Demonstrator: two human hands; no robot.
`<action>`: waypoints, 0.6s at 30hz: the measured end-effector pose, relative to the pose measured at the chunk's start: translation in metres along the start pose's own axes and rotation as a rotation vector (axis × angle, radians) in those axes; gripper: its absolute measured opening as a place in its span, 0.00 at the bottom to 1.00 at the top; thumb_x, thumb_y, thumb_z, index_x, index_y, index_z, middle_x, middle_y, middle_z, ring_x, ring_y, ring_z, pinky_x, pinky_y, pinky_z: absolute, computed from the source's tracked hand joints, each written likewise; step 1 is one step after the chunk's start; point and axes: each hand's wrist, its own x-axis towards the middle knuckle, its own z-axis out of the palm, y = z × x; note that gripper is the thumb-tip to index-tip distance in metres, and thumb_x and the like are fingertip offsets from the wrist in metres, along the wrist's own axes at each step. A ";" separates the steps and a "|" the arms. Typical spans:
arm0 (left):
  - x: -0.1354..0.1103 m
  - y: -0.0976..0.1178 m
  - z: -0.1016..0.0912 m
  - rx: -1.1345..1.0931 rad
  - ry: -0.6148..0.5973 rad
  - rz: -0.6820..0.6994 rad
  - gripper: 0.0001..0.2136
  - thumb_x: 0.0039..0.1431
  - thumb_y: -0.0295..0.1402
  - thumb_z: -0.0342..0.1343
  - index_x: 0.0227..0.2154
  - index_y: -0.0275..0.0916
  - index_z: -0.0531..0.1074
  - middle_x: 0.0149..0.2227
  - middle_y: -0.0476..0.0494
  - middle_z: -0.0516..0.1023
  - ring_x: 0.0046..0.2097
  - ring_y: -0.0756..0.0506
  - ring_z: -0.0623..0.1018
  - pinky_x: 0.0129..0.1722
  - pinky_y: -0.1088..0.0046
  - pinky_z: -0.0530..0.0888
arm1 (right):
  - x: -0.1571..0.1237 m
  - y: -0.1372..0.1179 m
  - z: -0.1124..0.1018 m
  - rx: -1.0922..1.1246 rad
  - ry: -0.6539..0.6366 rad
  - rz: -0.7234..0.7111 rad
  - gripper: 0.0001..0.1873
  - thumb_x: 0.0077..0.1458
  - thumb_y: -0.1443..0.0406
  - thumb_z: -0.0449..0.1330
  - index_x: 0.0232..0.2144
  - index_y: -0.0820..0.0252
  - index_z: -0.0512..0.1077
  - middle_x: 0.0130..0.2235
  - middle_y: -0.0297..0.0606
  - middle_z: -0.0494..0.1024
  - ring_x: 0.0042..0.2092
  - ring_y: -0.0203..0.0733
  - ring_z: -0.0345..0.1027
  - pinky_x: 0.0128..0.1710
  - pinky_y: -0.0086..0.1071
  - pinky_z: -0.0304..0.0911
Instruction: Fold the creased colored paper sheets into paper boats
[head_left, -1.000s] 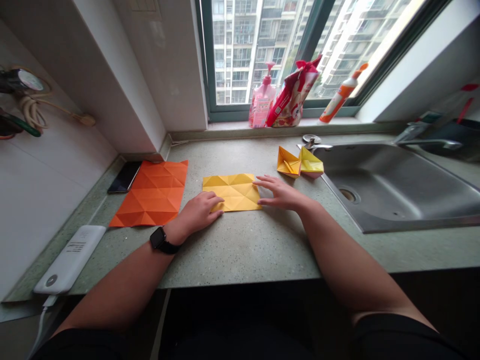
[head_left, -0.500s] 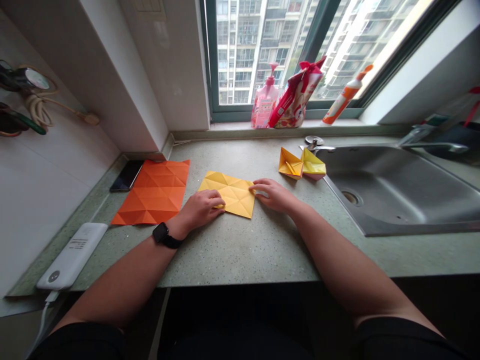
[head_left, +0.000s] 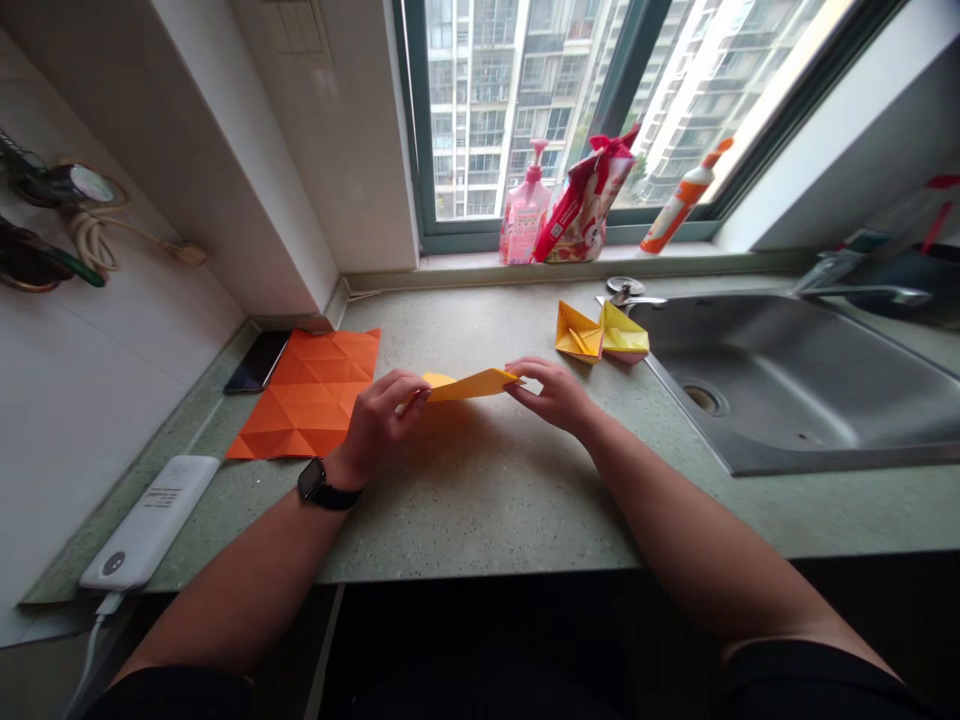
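Note:
A sheet of creased yellow origami paper [head_left: 469,385] is lifted off the counter and seen nearly edge-on. My left hand [head_left: 381,425] pinches its left end, and my right hand [head_left: 550,393] pinches its right end. A black watch [head_left: 316,483] sits on my left wrist. To the left of my left hand lies a creased orange origami sheet [head_left: 306,395], flat on the speckled green countertop [head_left: 480,510]. Two small folded yellow paper pieces [head_left: 600,333] stand beyond my right hand.
A stainless steel sink [head_left: 795,385] with a faucet [head_left: 862,294] lies to the right. A smartphone [head_left: 258,361] and a white power bank [head_left: 148,522] are on the left. On the windowsill stand a pink soap bottle [head_left: 524,215], a red-and-white bag [head_left: 583,198] and an orange bottle [head_left: 679,210].
The yellow sheet, flat on the counter earlier and turned between the older frames, is now raised between both hands and tilted edge-on.

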 end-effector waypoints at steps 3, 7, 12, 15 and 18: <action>0.004 0.008 -0.006 -0.032 0.113 -0.089 0.06 0.74 0.33 0.58 0.40 0.41 0.78 0.38 0.44 0.83 0.40 0.46 0.82 0.43 0.71 0.80 | 0.001 -0.022 -0.003 0.158 0.119 0.080 0.10 0.65 0.55 0.69 0.35 0.52 0.82 0.34 0.35 0.84 0.36 0.44 0.77 0.41 0.39 0.74; 0.005 0.019 -0.007 -0.229 0.113 -0.384 0.11 0.73 0.43 0.60 0.39 0.40 0.78 0.33 0.46 0.81 0.34 0.48 0.80 0.34 0.75 0.77 | 0.001 -0.046 -0.004 0.516 0.239 0.216 0.17 0.58 0.47 0.74 0.38 0.51 0.82 0.38 0.35 0.85 0.40 0.46 0.79 0.42 0.38 0.76; 0.003 0.022 0.001 -0.483 0.036 -0.679 0.17 0.67 0.51 0.64 0.38 0.41 0.77 0.31 0.49 0.79 0.31 0.48 0.78 0.29 0.77 0.73 | 0.002 -0.055 0.002 0.656 0.232 0.406 0.24 0.51 0.43 0.77 0.38 0.50 0.80 0.41 0.36 0.85 0.42 0.49 0.80 0.44 0.42 0.79; 0.004 0.019 0.004 -0.476 -0.023 -0.728 0.17 0.65 0.51 0.64 0.36 0.41 0.76 0.31 0.48 0.79 0.31 0.48 0.78 0.28 0.77 0.72 | 0.003 -0.054 0.003 0.555 0.246 0.476 0.23 0.51 0.42 0.75 0.35 0.50 0.78 0.37 0.36 0.83 0.41 0.50 0.79 0.42 0.42 0.78; 0.004 0.016 0.004 -0.520 -0.109 -0.736 0.16 0.64 0.50 0.64 0.36 0.40 0.76 0.32 0.48 0.79 0.32 0.47 0.78 0.29 0.76 0.73 | 0.005 -0.050 0.001 0.568 0.208 0.520 0.25 0.49 0.40 0.75 0.35 0.51 0.77 0.38 0.37 0.84 0.41 0.51 0.80 0.42 0.43 0.78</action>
